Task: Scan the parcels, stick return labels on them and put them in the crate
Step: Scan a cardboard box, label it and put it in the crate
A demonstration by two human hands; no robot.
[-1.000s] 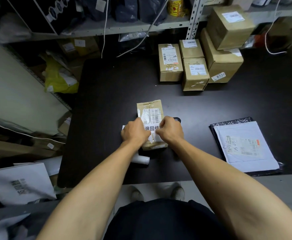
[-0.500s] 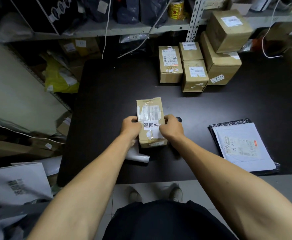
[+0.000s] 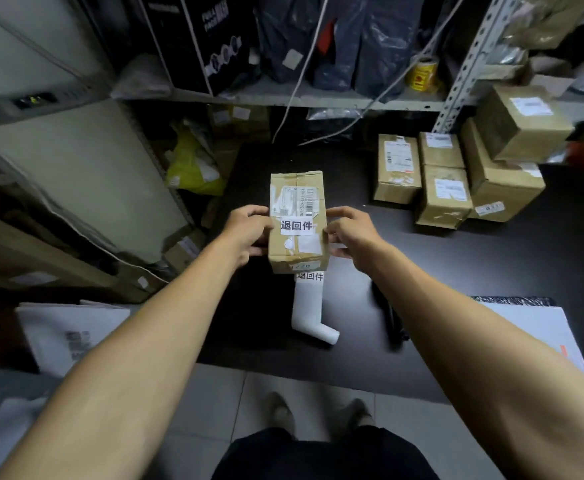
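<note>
The person holds a small brown parcel (image 3: pixel 297 221) up over the black table (image 3: pixel 491 258), left hand (image 3: pixel 249 232) and right hand (image 3: pixel 347 233) each curled round a long side. A white return label (image 3: pixel 296 225) sits across its top, under the shipping barcode. Below it on the table lies a white strip of labels (image 3: pixel 309 306). More boxes (image 3: pixel 442 178) stand stacked by the shelf.

Parcel (image 3: pixel 297 221) held above the tabletop (image 3: pixel 456 265) between left hand (image 3: pixel 249 233) and right hand (image 3: pixel 351 237), return label (image 3: pixel 296 225) on its top face. Label strip (image 3: pixel 309 306) lies on tabletop below it. Boxes (image 3: pixel 439 181) stacked behind right; mailer (image 3: pixel 539 327) near right; shelf (image 3: pixel 283 98) behind.
</note>
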